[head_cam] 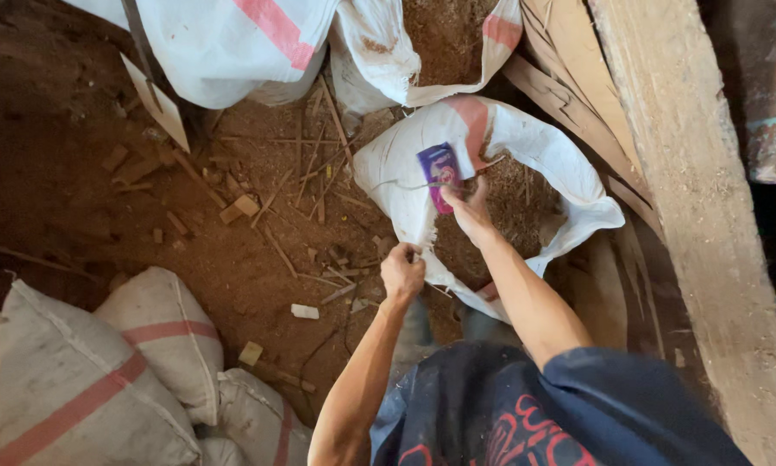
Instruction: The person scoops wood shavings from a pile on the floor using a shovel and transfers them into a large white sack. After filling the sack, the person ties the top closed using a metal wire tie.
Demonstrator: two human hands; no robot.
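Your left hand [402, 272] has a closed grip on the near rim of the open white sack [526, 138], pinching the woven cloth in a fist right at the torn-looking edge. Your right hand [470, 210] is a bit farther in, over the sack's mouth, with its fingers curled shut around a small purple packet [439, 173]; a thin string or wire [405, 185] runs left from there across the white cloth, though I can't tell whether you're holding that too. The sack sits in the middle-right of the scene, on the dirt floor [69, 155], mouth folded back, with a pink stripe on the far side of its rim and brown sawdust-like stuff [517, 207] filling the inside. Just beyond it, farther away, there's another open white sack [388, 52] with the same brown fill, and a closed white one [224, 43] with a pink stripe to the left of that. The floor to the left of your hands is littered with wood splinters and small offcuts [241, 207]. Near left, three stuffed sacks with reddish stripes [86, 380] lie piled touching each other. On the right a rough wooden beam [698, 216] runs from far to near, with thin boards [569, 78] leaning beside it.
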